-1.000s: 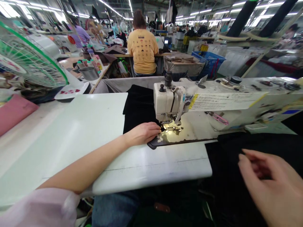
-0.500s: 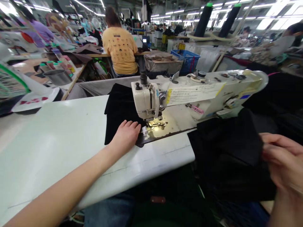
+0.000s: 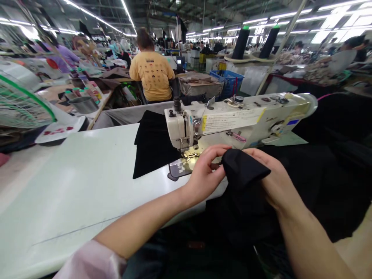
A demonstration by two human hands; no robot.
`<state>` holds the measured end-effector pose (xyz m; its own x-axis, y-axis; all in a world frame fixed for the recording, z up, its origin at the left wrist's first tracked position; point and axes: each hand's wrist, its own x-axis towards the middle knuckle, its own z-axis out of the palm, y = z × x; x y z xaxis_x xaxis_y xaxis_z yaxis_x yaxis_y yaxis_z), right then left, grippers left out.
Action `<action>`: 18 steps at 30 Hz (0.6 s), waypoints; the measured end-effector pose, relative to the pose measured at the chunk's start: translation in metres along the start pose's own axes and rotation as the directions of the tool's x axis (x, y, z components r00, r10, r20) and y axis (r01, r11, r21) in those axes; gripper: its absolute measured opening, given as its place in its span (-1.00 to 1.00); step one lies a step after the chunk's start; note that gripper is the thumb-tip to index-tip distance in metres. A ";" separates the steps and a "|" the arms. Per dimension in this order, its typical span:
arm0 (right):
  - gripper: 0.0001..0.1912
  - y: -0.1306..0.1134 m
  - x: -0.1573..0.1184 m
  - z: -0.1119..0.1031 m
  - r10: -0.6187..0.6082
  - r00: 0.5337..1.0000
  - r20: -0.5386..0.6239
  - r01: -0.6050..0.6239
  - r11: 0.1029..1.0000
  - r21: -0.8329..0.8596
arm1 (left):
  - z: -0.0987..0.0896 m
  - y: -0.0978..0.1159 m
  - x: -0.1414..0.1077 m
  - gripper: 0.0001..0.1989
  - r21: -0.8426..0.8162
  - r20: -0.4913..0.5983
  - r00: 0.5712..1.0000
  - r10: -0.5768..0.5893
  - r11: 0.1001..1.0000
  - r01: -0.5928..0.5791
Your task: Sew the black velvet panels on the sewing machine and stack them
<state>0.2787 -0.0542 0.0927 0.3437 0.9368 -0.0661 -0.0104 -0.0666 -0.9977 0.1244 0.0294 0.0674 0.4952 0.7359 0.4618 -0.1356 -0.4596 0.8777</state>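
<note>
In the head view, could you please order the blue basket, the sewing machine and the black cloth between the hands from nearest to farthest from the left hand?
1. Black cloth: touching the left hand, on its right.
2. Sewing machine: just beyond the hand.
3. Blue basket: in the background, beyond the machine.

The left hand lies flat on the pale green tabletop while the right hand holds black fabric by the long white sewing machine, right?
Partly wrong: in the head view, the left hand is raised, holding the black fabric too; the right hand holds it by the long white sewing machine, as you say.
</note>
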 end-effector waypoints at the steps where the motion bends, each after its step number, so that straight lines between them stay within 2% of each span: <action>1: -0.50 0.001 -0.009 0.003 -0.132 0.991 -0.039 0.130 0.990 -0.045 | -0.001 0.003 0.004 -0.83 0.041 -0.039 0.999 0.022 0.999 -0.020; 2: -0.34 0.003 -0.019 0.008 -0.283 0.958 -0.049 0.277 0.955 -0.105 | -0.003 0.007 0.007 -0.83 0.107 -0.068 0.996 0.055 0.993 -0.047; 4: 0.03 0.006 -0.039 0.020 -0.557 0.830 -0.013 0.527 0.792 -0.310 | -0.007 0.018 0.009 -0.81 0.265 -0.079 0.988 0.136 0.958 -0.111; 5: 0.15 0.008 -0.047 0.025 -0.650 0.760 0.027 0.594 0.676 -0.437 | -0.009 0.025 0.008 -0.82 0.337 -0.062 0.983 0.171 0.931 -0.140; 6: 0.16 0.009 -0.053 0.029 -0.707 0.703 0.072 0.619 0.559 -0.552 | -0.012 0.033 0.006 -0.84 0.393 -0.034 0.982 0.188 0.905 -0.160; 7: 0.04 0.010 -0.055 0.031 -0.748 0.656 0.105 0.623 0.458 -0.634 | -0.016 0.041 0.003 -0.86 0.434 -0.011 0.983 0.186 0.886 -0.162; 8: -0.18 0.008 -0.055 0.031 -0.780 0.616 0.111 0.613 0.386 -0.690 | -0.020 0.048 0.001 -0.87 0.467 0.002 0.985 0.171 0.871 -0.152; 9: -0.41 0.006 -0.051 0.029 -0.807 0.586 0.076 0.582 0.354 -0.732 | -0.025 0.056 0.000 -0.86 0.497 0.004 0.988 0.153 0.857 -0.135; 11: -0.73 -0.007 -0.035 0.020 -0.832 0.547 -0.096 0.465 0.397 -0.791 | -0.037 0.069 0.001 -0.84 0.532 -0.029 0.990 0.141 0.841 -0.104; 12: -0.76 -0.017 -0.025 0.015 -0.816 0.548 -0.186 0.401 0.451 -0.798 | -0.045 0.075 0.005 -0.85 0.528 -0.054 0.988 0.143 0.844 -0.094; 13: -0.73 -0.029 -0.013 0.011 -0.783 0.573 -0.243 0.353 0.504 -0.788 | -0.054 0.082 0.011 -0.85 0.506 -0.078 0.987 0.139 0.859 -0.081; 14: -0.69 -0.043 -0.002 0.007 -0.738 0.638 -0.221 0.350 0.533 -0.770 | -0.063 0.089 0.019 -0.85 0.465 -0.094 0.989 0.114 0.883 -0.058; 15: -0.68 -0.057 0.009 0.003 -0.703 0.695 -0.152 0.385 0.541 -0.748 | -0.073 0.097 0.029 -0.81 0.409 -0.110 0.992 0.069 0.912 -0.018; 17: -0.71 -0.086 0.023 -0.003 -0.647 0.759 -0.075 0.424 0.578 -0.697 | -0.093 0.118 0.047 -0.71 0.280 -0.159 0.986 -0.055 0.955 0.099; 18: -0.71 -0.097 0.025 -0.007 -0.579 0.814 -0.044 0.414 0.631 -0.656 | -0.104 0.129 0.053 -0.65 0.230 -0.213 0.972 -0.099 0.962 0.149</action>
<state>0.2952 -0.0269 0.1877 0.3269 0.7859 0.5249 0.7519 0.1202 -0.6482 0.0442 0.0610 0.2182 0.3124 0.8667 0.3889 0.1405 -0.4471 0.8834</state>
